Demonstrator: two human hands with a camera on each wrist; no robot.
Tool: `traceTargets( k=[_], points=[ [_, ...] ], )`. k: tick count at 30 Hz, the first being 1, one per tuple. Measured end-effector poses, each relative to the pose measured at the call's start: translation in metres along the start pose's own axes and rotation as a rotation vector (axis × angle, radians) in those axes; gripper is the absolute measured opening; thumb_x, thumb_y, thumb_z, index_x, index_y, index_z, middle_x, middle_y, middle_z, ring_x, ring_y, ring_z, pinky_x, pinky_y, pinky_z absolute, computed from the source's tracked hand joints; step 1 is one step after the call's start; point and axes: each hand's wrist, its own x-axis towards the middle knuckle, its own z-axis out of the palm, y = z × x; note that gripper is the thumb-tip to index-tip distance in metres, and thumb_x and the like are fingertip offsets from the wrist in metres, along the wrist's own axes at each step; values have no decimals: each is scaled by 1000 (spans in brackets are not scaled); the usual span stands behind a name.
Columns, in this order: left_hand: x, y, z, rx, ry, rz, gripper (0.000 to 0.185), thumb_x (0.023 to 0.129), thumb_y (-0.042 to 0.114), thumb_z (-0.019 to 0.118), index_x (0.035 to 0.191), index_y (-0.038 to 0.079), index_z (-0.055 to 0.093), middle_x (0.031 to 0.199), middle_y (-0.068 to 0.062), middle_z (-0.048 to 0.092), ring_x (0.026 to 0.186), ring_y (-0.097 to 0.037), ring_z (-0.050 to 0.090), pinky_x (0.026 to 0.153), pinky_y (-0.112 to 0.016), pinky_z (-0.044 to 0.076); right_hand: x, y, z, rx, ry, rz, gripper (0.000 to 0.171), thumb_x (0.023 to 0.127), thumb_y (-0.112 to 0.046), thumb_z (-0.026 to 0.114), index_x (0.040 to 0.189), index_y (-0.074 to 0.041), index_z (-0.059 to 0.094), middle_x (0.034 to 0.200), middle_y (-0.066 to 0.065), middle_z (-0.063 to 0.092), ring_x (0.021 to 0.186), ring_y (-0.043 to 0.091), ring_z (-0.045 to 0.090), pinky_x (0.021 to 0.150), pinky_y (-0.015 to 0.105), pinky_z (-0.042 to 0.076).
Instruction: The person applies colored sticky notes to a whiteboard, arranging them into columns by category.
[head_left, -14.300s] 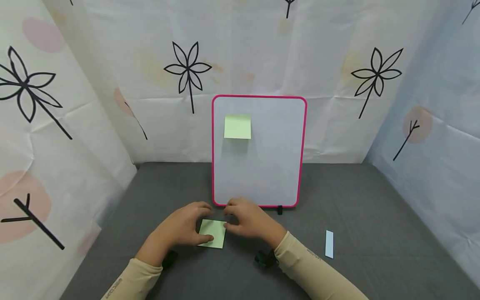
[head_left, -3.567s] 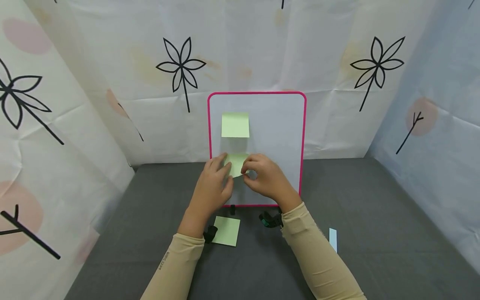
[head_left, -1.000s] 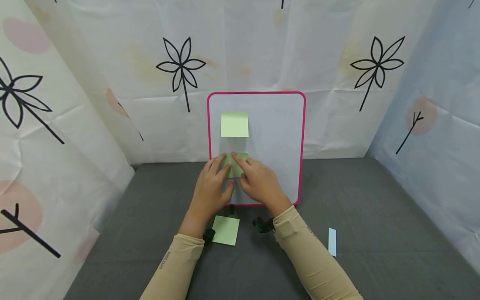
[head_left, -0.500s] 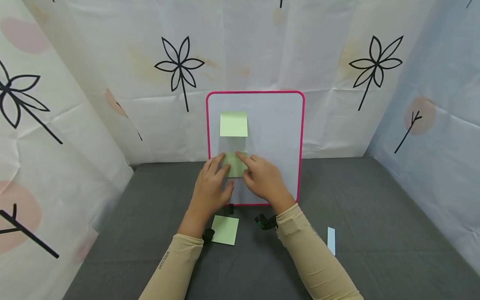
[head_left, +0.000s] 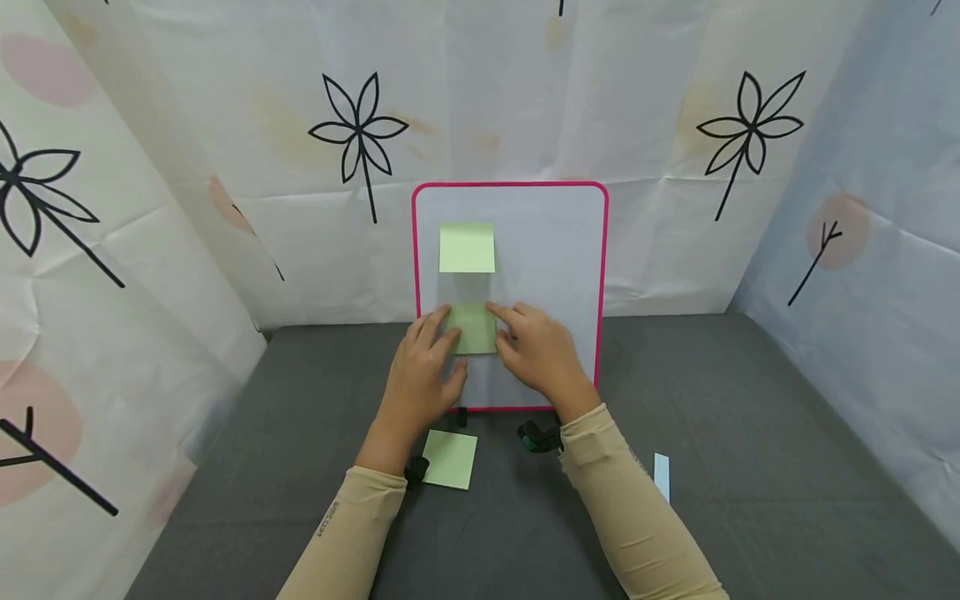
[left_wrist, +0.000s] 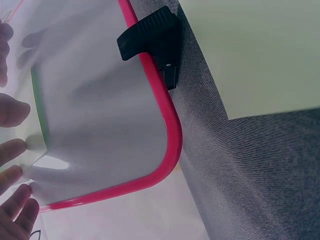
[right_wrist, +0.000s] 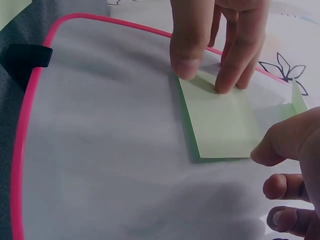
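Note:
A pale green sticky note [head_left: 476,329] lies on the lower left half of a pink-rimmed whiteboard [head_left: 540,250]. My left hand [head_left: 420,379] rests its outstretched fingers on the note's left side, thumb held apart below. From the right, my right hand [head_left: 540,354] touches the note's top right corner with a straight index finger; the thumb is beside the right edge. In the right wrist view the note [right_wrist: 220,120] looks flat, with a thin green shadow along its edge. Higher on the board, a second sticky note [head_left: 467,247] has its lower edge standing off the surface.
On the grey tabletop [head_left: 750,433], a green sticky note pad [head_left: 450,458] lies in front of the board, between the forearms. A light blue strip [head_left: 662,475] lies to the right, partly behind the right sleeve. A black clip [left_wrist: 155,37] grips the board's bottom rim.
My right index finger has slid rightward along the note's top edge to its corner. Earlier that hand pinched the note's lower right corner; first, both hands were at the pad.

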Motion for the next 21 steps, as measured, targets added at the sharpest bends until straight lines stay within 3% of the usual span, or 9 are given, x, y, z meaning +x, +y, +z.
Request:
traceTargets(
  k=[7,13,21],
  points=[
    [0,0,-1,2,-15,-11,40,90,14,77,127,-2,73,157,-19,52,138,-41,52,105,-59,53,0,0,-1,10,4,27,42,97,-11,66,137,-16,73,79,2,58,65,15,50,50,30,40],
    [0,-1,0,-3,4,6,39,90,14,77,125,-3,74,156,-21,53,138,-43,52,105,-60,53,1,-7,6,-24,8,-26,44,96,-13,67,140,-15,71,78,2,60,64,15,52,52,31,44],
    [-1,0,1,5,13,6,38,89,12,78,124,-3,74,156,-21,53,138,-43,52,105,-59,52,1,-18,15,-47,-87,-55,58,96,-11,65,153,-19,59,78,2,57,58,14,42,50,28,38]
  ],
)
